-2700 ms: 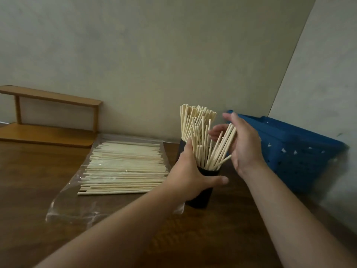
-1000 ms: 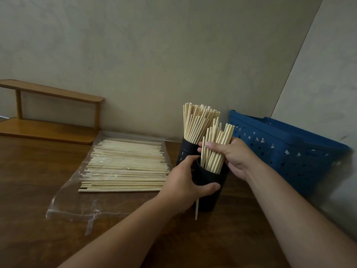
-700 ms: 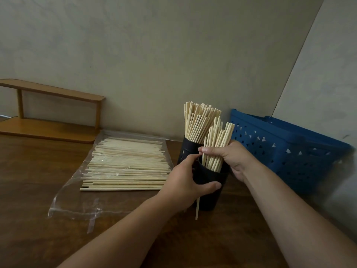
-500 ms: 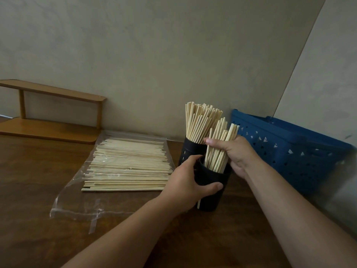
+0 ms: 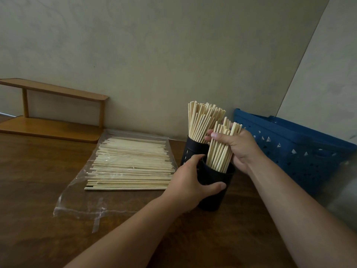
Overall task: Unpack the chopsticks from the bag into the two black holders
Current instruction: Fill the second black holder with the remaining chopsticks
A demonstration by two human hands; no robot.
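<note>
Left hand (image 5: 190, 182) grips the near black holder (image 5: 216, 190) while right hand (image 5: 238, 149) clutches its chopstick bundle (image 5: 220, 151).

A single head-worn camera looks forward and down, close over the wooden table (image 5: 34, 219), facing the far wall (image 5: 154, 55) and right corner.

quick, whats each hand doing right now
Left hand: grips the near black holder.
Right hand: holds a bundle of chopsticks in that holder.
</note>
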